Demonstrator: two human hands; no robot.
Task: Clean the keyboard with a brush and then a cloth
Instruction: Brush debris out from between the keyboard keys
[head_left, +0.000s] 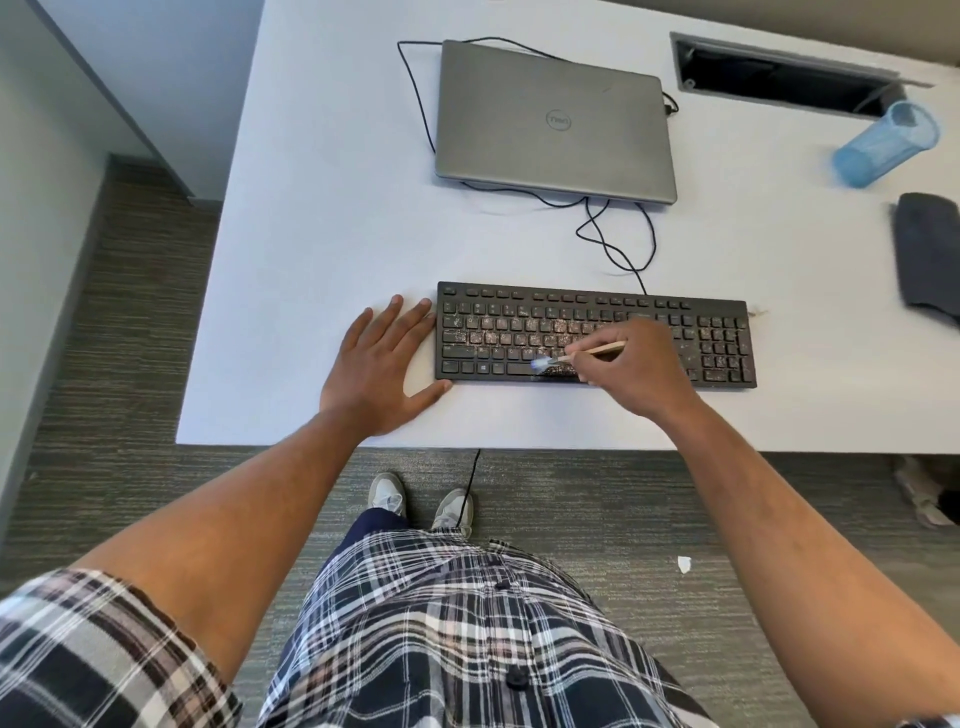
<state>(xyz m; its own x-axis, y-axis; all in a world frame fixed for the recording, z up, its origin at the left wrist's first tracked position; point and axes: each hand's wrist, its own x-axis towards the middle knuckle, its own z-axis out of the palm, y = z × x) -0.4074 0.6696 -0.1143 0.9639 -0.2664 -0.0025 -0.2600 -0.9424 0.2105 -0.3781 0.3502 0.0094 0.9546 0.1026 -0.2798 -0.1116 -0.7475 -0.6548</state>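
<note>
A black keyboard (722, 338) speckled with pale crumbs and dust lies near the front edge of the white table (322, 218). My right hand (631, 366) grips a thin wooden-handled brush (597, 351), its pale bristle tip down on the lower key rows near the space bar. My left hand (376, 366) lies flat on the table with fingers spread, its fingertips and thumb against the keyboard's left end. A dark grey cloth (927, 257) lies folded at the table's right edge.
A shut grey laptop (553, 119) sits behind the keyboard, with thin black cables (613, 228) looping between them. A blue mesh cup (883, 145) lies tipped at the back right beside a dark cable slot (779, 78). Carpet and my shoes show below the table edge.
</note>
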